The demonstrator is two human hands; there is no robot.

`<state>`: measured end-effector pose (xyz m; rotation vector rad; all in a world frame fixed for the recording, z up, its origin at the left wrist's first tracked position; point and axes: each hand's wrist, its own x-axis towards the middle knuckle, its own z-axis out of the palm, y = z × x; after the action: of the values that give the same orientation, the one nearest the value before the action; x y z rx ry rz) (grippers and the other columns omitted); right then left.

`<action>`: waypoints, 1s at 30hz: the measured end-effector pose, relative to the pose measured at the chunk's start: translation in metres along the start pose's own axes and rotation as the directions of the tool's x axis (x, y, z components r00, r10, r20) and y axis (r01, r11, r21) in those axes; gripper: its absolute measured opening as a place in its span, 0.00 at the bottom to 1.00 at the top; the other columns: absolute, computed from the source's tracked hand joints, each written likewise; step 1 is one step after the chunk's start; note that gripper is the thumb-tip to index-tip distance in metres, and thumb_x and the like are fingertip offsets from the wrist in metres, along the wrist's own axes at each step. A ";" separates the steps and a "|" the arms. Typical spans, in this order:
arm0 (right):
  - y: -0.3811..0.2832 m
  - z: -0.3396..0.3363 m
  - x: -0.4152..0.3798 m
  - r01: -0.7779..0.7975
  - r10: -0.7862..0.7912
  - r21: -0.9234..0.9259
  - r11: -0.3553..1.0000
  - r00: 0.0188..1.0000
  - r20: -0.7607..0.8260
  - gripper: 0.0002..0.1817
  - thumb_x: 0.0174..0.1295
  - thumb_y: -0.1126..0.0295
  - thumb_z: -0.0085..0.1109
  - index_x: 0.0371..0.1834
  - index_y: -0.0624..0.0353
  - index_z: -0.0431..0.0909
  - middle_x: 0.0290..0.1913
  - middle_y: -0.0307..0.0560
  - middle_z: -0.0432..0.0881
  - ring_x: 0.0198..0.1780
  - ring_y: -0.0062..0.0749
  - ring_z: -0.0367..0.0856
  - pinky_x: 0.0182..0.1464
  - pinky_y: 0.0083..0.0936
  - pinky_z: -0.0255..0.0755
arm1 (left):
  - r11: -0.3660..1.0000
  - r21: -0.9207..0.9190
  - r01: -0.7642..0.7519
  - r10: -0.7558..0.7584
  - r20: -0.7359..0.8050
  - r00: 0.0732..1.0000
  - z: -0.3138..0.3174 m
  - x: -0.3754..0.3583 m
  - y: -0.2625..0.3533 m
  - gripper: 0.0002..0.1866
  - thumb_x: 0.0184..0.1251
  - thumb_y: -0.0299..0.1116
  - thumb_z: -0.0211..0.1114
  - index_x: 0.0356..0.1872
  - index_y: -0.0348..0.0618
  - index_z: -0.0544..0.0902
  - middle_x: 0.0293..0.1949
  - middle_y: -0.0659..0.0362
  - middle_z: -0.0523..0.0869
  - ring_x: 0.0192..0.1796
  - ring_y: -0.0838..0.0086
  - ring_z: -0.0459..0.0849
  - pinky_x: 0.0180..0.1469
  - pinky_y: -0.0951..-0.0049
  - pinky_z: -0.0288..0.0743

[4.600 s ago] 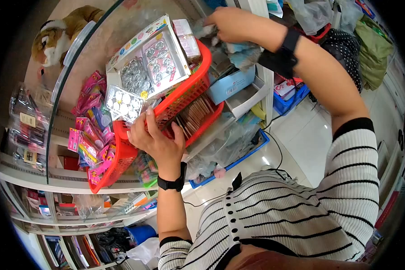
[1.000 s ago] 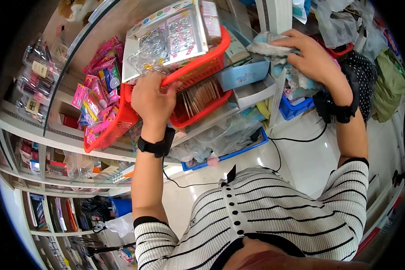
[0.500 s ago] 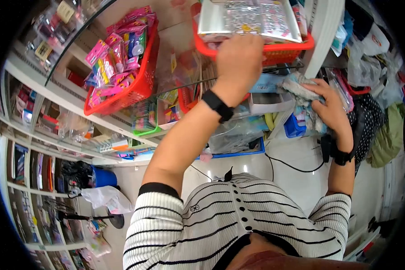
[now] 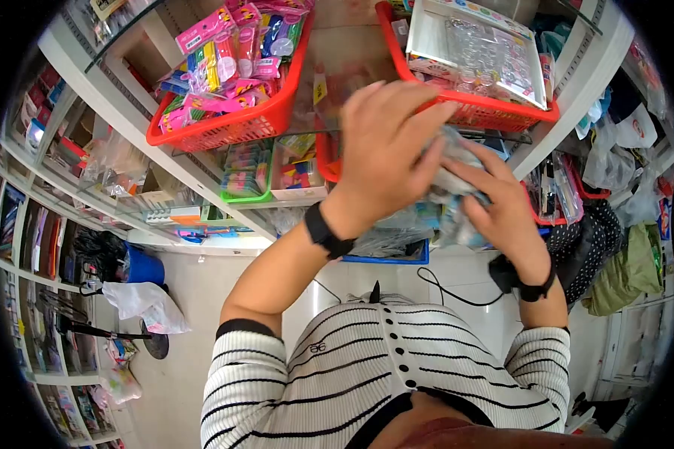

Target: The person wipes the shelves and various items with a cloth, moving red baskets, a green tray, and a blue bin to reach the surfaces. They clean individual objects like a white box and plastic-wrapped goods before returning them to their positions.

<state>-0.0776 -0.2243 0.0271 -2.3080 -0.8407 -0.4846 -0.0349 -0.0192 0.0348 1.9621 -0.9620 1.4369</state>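
A crumpled grey cloth (image 4: 451, 179) is gripped in my right hand (image 4: 502, 206), in front of the shelf edge. My left hand (image 4: 386, 146) is raised beside it, fingers spread and slightly blurred, its fingertips overlapping the cloth's upper end in this view. Just beyond the hands on the shelf, a red basket (image 4: 494, 112) bears a white open box (image 4: 430, 63) with clear packaged pieces in it. To the left stands another red basket (image 4: 225, 131), heaped with pink-topped packets of coloured sticks (image 4: 225, 60).
Below the glass shelf are a green tray (image 4: 247, 196) of small packs and a blue tray (image 4: 389, 254) near the floor. A black cable (image 4: 457, 298) runs across the floor. On the left are a blue bucket (image 4: 144, 266) and a white plastic bag (image 4: 148, 307); clothes (image 4: 629, 273) hang at right.
My left hand has come away from the white box and dropped toward my right hand. My right hand has moved left with the cloth, and the view has shifted.
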 end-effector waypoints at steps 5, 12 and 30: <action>-0.018 0.085 0.084 0.159 -0.234 -0.413 0.897 0.962 -0.138 0.33 0.48 0.80 0.58 0.64 0.54 0.71 0.69 0.63 0.62 0.67 0.62 0.62 0.65 0.42 0.65 | 0.990 0.039 0.138 -0.140 0.055 0.989 -0.057 -0.087 -0.023 0.20 0.47 0.23 0.66 0.45 0.50 0.82 0.48 0.59 0.82 0.53 0.62 0.79 0.62 0.57 0.61; 0.010 0.164 0.201 -0.070 0.269 -0.770 0.634 0.954 0.135 0.25 0.55 0.70 0.57 0.58 0.65 0.75 0.63 0.64 0.69 0.67 0.77 0.56 0.61 0.65 0.60 | 0.890 0.094 0.447 -0.453 0.298 0.840 -0.127 -0.215 -0.045 0.14 0.46 0.20 0.64 0.37 0.45 0.81 0.43 0.57 0.82 0.48 0.59 0.79 0.55 0.58 0.65; 0.290 0.227 0.429 -0.511 0.610 -0.334 0.792 0.633 0.477 0.17 0.60 0.65 0.51 0.49 0.55 0.83 0.51 0.51 0.84 0.51 0.45 0.82 0.53 0.36 0.75 | 0.242 0.255 0.936 -0.940 0.302 0.161 -0.239 -0.391 -0.002 0.07 0.60 0.19 0.59 0.37 0.39 0.84 0.35 0.51 0.84 0.39 0.59 0.84 0.44 0.68 0.77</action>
<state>0.4585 -0.0574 -0.0414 -2.7452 -0.2588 0.4626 -0.2455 0.2552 -0.2656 2.1730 0.3097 0.2457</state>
